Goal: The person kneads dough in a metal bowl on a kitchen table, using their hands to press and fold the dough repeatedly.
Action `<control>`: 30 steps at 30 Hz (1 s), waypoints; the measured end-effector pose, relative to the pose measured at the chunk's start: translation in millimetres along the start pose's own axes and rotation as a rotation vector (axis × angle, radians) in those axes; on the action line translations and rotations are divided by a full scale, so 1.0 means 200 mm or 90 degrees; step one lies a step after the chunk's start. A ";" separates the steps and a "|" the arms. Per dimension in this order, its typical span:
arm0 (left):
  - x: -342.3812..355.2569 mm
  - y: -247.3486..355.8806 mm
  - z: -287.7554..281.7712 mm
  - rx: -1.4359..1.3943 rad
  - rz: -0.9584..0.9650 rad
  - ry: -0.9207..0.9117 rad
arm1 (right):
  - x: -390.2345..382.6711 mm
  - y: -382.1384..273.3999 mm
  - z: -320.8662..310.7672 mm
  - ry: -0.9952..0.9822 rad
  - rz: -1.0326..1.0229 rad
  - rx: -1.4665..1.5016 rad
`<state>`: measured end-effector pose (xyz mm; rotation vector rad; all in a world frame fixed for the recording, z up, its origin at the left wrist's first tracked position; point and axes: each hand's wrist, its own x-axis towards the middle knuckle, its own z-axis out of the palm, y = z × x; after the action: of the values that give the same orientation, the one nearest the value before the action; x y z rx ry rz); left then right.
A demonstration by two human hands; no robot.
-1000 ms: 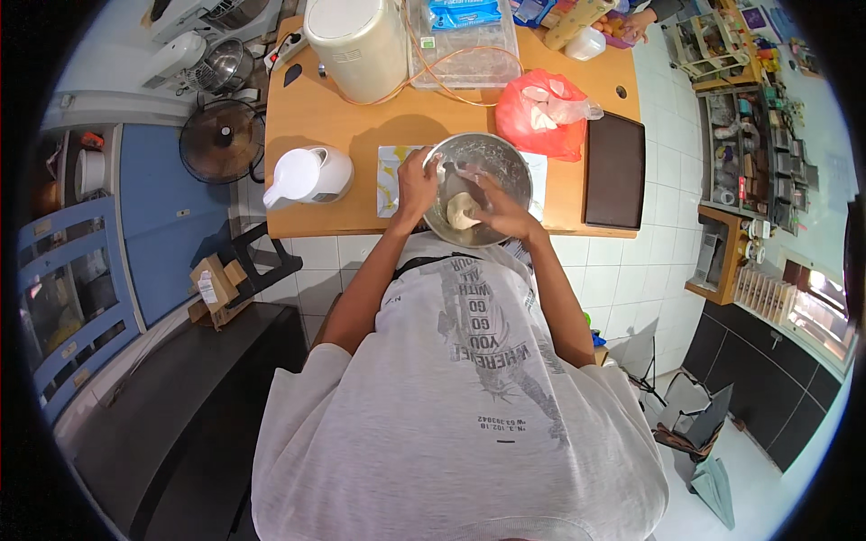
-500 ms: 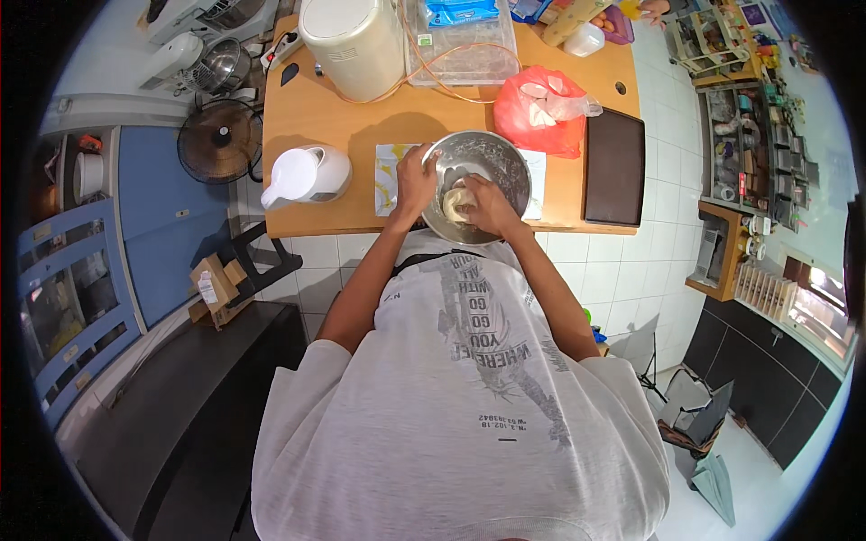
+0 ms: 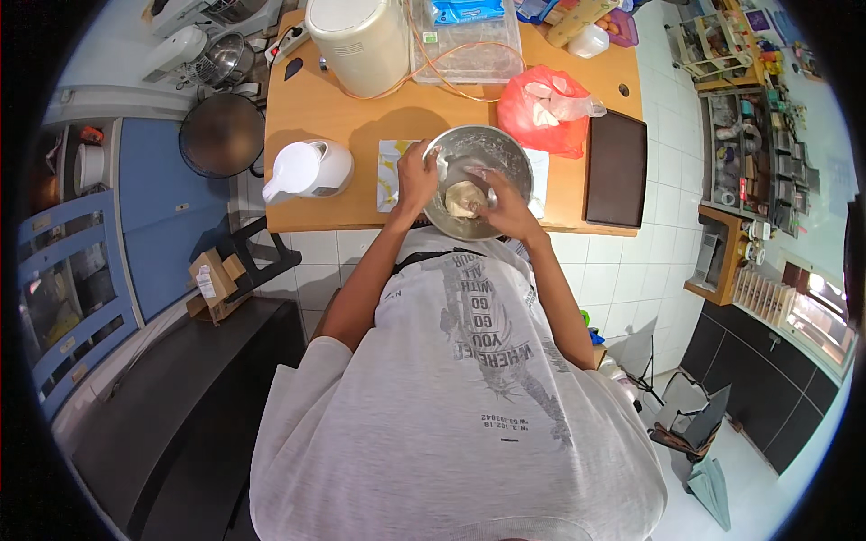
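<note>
A steel mixing bowl (image 3: 518,171) stands near the table's front edge, its inner wall smeared with pale residue. Inside lies a lump of dough (image 3: 463,199), low and toward the left. My left hand (image 3: 417,180) is closed on the bowl's left rim, thumb side over the edge. Over the right part of the bowl, my right hand (image 3: 508,209) has its fingers spread apart beside the dough and grips nothing. Whether its fingertips touch the dough's right side, I cannot tell. Beneath the bowl is a patterned sheet (image 3: 388,171), mostly covered.
A white electric kettle (image 3: 311,169) is to the left on the wooden table (image 3: 361,212). Behind the bowl sits a red plastic bag (image 3: 528,122); a dark tray (image 3: 617,171) lies at the right. A cream appliance (image 3: 361,45), an orange cord and a clear plastic box (image 3: 469,63) occupy the back.
My right hand has come off the dough and shifted right, its fingers spreading. More of the dough shows. My left hand stays on the rim.
</note>
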<state>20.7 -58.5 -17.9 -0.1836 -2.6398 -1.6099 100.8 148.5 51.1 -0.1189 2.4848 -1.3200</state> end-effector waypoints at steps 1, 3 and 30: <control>0.00 0.01 0.00 0.002 0.003 0.006 | 0.01 0.06 0.02 -0.029 0.007 -0.021; 0.01 0.01 0.01 0.006 0.015 0.012 | 0.04 0.17 0.08 -0.080 0.022 -0.061; -0.01 0.00 0.03 -0.001 0.005 -0.002 | 0.10 -0.01 0.17 0.014 -0.004 -0.136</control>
<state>22.7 -54.3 -20.6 -0.1965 -2.6363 -1.6105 92.5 115.5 30.5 -0.1617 2.6392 -1.0602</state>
